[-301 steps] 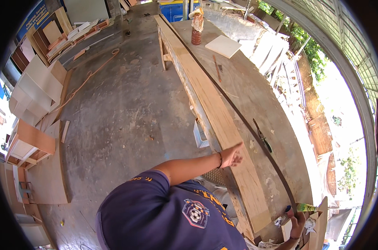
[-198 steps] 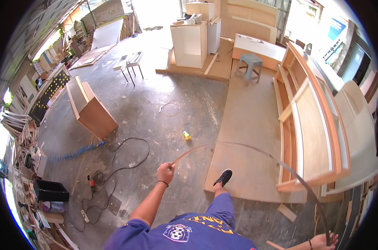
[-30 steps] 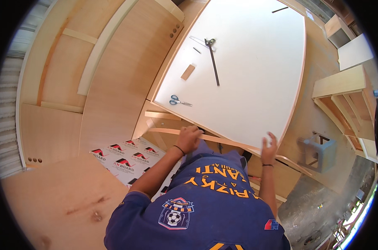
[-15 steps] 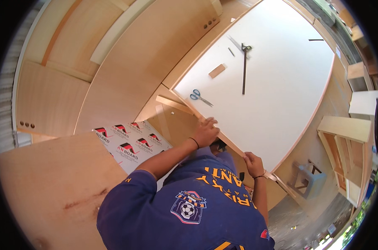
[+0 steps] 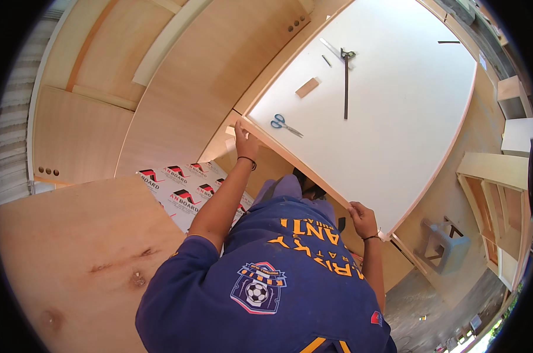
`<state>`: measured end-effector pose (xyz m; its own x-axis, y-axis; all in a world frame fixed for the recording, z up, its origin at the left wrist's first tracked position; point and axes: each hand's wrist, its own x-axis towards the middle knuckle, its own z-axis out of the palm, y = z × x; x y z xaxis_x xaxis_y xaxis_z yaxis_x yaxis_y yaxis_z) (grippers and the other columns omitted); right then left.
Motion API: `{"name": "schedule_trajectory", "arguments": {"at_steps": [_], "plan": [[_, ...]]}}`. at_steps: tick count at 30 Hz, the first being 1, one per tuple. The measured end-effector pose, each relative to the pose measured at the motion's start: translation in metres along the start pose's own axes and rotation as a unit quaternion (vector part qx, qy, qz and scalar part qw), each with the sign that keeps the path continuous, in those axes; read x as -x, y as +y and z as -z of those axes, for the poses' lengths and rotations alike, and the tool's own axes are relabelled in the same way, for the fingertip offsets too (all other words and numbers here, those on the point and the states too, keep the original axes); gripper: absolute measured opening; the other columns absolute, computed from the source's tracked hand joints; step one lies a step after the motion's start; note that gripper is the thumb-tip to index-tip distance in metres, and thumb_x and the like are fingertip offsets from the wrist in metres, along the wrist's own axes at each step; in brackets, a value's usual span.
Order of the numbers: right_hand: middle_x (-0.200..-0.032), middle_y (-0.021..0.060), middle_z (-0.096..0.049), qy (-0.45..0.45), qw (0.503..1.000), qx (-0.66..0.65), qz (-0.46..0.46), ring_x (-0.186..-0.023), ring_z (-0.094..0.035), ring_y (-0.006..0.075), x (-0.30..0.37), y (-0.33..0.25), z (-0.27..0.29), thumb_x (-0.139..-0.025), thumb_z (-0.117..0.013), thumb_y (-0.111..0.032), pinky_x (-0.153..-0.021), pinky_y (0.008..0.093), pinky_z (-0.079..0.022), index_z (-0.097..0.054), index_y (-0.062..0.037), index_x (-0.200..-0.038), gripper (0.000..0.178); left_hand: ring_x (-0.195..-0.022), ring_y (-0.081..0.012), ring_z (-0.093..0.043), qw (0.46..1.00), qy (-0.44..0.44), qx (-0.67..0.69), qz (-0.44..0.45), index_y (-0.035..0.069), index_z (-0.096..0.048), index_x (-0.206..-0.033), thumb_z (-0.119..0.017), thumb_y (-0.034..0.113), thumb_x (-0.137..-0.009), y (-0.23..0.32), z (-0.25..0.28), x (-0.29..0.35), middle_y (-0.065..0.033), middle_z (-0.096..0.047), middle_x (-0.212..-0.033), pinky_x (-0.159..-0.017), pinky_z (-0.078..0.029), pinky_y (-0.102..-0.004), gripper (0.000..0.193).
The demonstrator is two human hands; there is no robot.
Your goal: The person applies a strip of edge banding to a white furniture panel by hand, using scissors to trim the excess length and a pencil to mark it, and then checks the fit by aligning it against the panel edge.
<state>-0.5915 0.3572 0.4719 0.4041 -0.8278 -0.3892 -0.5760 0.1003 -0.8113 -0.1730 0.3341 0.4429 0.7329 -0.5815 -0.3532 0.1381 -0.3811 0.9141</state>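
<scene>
The bare left hand point(image 5: 246, 142) and bare right hand point(image 5: 364, 220), well apart, touched the thin pale-wood strip point(image 5: 297, 160) along the near edge of the large white panel point(image 5: 396, 129); whether either gripped it was unclear. Blue-handled scissors point(image 5: 286, 125) lay on the panel.

A large, flat, white-faced rectangular panel point(image 5: 396, 135) is bearing the loose tools, and a narrow, pale wood-coloured strip point(image 5: 293, 159) is running along its near edge. Close to the near left corner, a pair of blue-handled metal scissors point(image 5: 286, 125) is lying with its blades pointing right and toward the wearer. Just beyond, a small, brown rectangular block point(image 5: 307, 87) is resting at a slant. Farther up, a short, dark, slim stick point(image 5: 326, 60) is lying near a long, dark, straight bar point(image 5: 346, 91), whose dark head is touching or overlapping a pale, silvery blade point(image 5: 330, 47). Near the far right edge, a short, thin, black strip point(image 5: 448, 42) is lying well apart from the others.
</scene>
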Motion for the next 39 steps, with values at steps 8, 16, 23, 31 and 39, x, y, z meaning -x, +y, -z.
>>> {"name": "schedule_trajectory", "arguments": {"at_steps": [8,16,23,31,39], "plan": [[-0.072,0.0146,-0.064,-0.016,0.994,0.105,-0.025,-0.065,-0.063,0.0199,0.003,0.011,-0.016,-0.086,-0.058,-0.020,-0.062,0.0300,-0.048,-0.062,0.0009,-0.099,0.025,-0.071,-0.0232,-0.064,0.976,0.074,0.186,0.079,0.010,-0.019,-0.134,-0.036,0.001,-0.083,0.018,0.007,-0.014,-0.0137,-0.059,-0.103,-0.056,-0.053,-0.0320,0.054],[-0.074,0.0133,-0.065,-0.010,0.987,0.129,-0.099,-0.069,-0.064,0.0200,0.005,0.051,-0.066,-0.086,-0.057,-0.020,-0.064,0.0308,-0.049,-0.061,0.0003,-0.098,0.024,-0.071,-0.0159,-0.061,0.979,0.078,0.134,0.134,0.006,-0.054,-0.105,-0.053,0.018,-0.089,-0.009,0.024,-0.064,-0.0054,-0.060,-0.088,-0.057,-0.053,-0.0291,0.020],[-0.075,0.0119,-0.065,-0.071,0.970,0.139,-0.187,-0.073,-0.064,0.0202,-0.043,0.047,-0.115,-0.087,-0.055,-0.020,-0.066,0.0313,-0.049,-0.060,-0.0001,-0.090,0.020,-0.059,-0.0095,-0.054,0.988,0.091,0.017,0.125,0.003,-0.055,-0.082,-0.065,0.022,-0.082,-0.054,0.041,-0.124,0.0007,-0.052,-0.068,-0.052,-0.049,-0.0249,0.021],[-0.074,0.0117,-0.065,-0.123,0.948,0.179,-0.232,-0.071,-0.063,0.0202,-0.083,0.028,-0.132,-0.087,-0.055,-0.027,-0.066,0.0311,-0.048,-0.063,0.0004,-0.086,0.028,-0.056,-0.0198,-0.044,0.962,0.148,-0.136,0.185,0.001,-0.043,-0.064,-0.071,0.033,-0.074,-0.085,0.065,-0.159,-0.0056,-0.044,-0.057,-0.060,-0.042,-0.0364,0.043],[-0.069,0.0124,-0.064,-0.136,0.931,0.217,-0.261,-0.066,-0.063,0.0204,-0.145,0.057,-0.174,-0.086,-0.057,-0.031,-0.062,0.0328,-0.047,-0.064,-0.0002,-0.084,0.032,-0.065,-0.0281,-0.054,0.930,0.121,-0.261,0.227,0.000,-0.056,-0.076,-0.068,0.033,-0.075,-0.156,0.043,-0.232,-0.0121,-0.056,-0.067,-0.065,-0.044,-0.0385,0.035]]}}
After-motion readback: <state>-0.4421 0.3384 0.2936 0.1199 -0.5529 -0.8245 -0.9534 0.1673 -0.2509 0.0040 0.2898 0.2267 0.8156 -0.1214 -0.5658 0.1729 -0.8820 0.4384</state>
